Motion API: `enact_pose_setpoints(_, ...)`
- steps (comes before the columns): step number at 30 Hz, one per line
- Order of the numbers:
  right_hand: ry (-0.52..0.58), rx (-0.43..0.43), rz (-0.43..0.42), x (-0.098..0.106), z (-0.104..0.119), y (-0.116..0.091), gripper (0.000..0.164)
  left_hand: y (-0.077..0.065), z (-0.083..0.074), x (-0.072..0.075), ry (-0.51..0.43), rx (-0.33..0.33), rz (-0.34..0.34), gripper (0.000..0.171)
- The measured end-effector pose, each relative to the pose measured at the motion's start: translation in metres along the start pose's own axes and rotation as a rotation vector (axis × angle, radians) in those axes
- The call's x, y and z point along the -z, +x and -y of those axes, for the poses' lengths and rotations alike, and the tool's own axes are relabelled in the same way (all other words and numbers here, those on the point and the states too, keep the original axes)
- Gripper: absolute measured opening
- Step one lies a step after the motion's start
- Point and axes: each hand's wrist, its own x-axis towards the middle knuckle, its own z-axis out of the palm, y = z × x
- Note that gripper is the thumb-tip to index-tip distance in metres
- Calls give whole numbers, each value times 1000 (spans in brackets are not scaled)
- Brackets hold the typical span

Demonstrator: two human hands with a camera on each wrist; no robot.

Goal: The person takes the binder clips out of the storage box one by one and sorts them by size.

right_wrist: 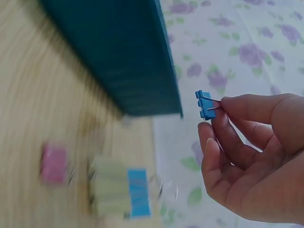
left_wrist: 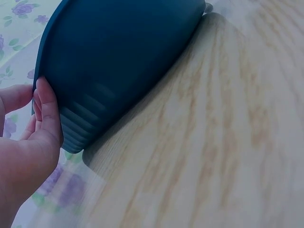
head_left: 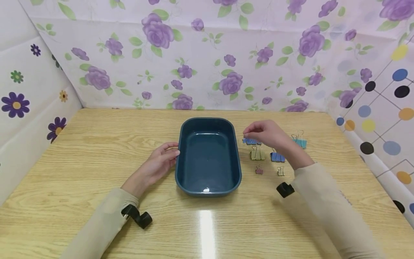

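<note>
My left hand (head_left: 160,160) is at the left side of a dark blue rectangular tray (head_left: 179,172), its fingertips touching the outer wall close under the rim. Right of the tray, my right hand (head_left: 270,136) pinches a small blue binder clip (right_wrist: 206,105) by its wire handles, between thumb and fingers. Just below that hand lies another blue binder clip (head_left: 253,142). A yellowish binder clip (head_left: 257,154) and a further blue clip (head_left: 277,157) lie nearer to me. In the right wrist view the held clip is apart from the tray wall (right_wrist: 118,57).
A teal binder clip (head_left: 300,142) lies beyond my right wrist. Closer in are a small pink clip (head_left: 259,170) and a small pale clip (head_left: 280,171). The wooden table (head_left: 97,144) ends at a flowered cloth (head_left: 207,72) behind the tray.
</note>
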Motion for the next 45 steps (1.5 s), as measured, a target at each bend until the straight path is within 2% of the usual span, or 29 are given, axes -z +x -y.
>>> enact_pose_setpoints(8,0,-15,-25,20,-35,-28,33,1,0,2,0,4,4,22)
enact_pose_setpoints(14,-39,-40,-33,32,-55,-48,39,0,0,2,13,0,1,23)
enact_pose_setpoints(18,-8,-83,-30,38,-70,-58,36,0,0,2,10,-2,-3,23)
enact_pose_setpoints(22,12,-80,-32,43,-86,-67,34,-1,0,3,9,-5,-6,23)
enact_pose_setpoints(27,-37,-62,-31,49,-105,-78,33,-1,0,3,12,-6,-5,23)
enact_pose_setpoints(36,-75,-122,-32,58,-133,-97,37,0,1,1,17,-3,-6,22)
enact_pose_setpoints(45,-91,-122,-41,63,-148,-103,30,0,1,1,2,2,-8,23)
